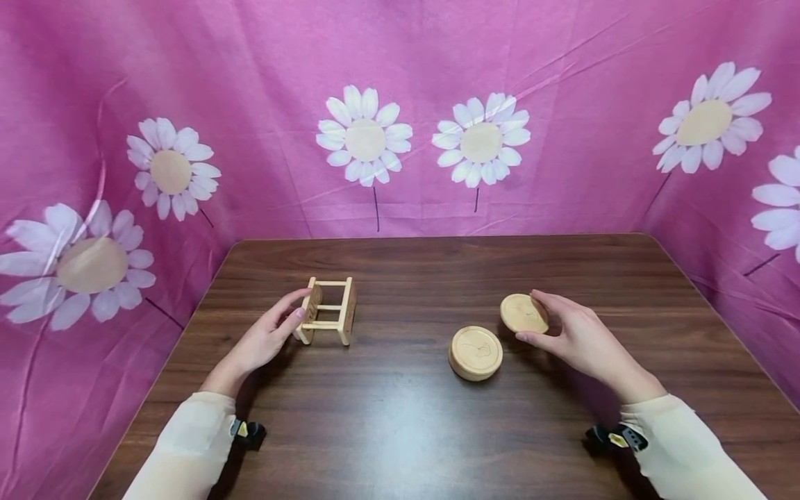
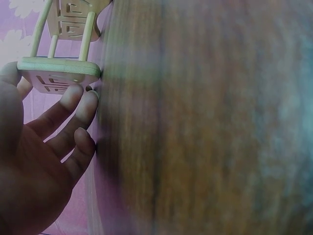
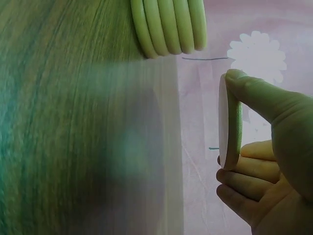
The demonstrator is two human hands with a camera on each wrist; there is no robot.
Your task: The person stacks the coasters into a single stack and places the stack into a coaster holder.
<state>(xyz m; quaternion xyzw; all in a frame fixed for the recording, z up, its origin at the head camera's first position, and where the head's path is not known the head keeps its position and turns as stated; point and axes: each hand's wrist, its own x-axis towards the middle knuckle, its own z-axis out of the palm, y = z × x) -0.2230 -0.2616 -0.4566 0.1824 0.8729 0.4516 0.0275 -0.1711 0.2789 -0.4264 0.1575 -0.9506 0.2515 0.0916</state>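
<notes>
In the head view my left hand [image 1: 265,338] is at the near-left side panel of a small wooden coaster holder [image 1: 347,312], thumb and index finger at the panel. The left wrist view shows other fingertips against the outer face of the holder [image 2: 61,68], which has cut-out slots and round rods. My right hand [image 1: 584,340] pinches a round wooden coaster [image 1: 522,313] by its edges, thumb on one side and fingers opposite. That coaster [image 3: 231,127] is raised off the table. Just left of it lies a stack of several matching coasters [image 1: 476,353], the top one bearing an engraved leaf-like drawing.
Both hands work over a dark wood-grain table [image 1: 400,264]. A pink cloth [image 1: 269,104] with white daisies hangs behind the table and along both sides. Black wrist cameras are strapped over the pale sleeves [image 1: 194,437].
</notes>
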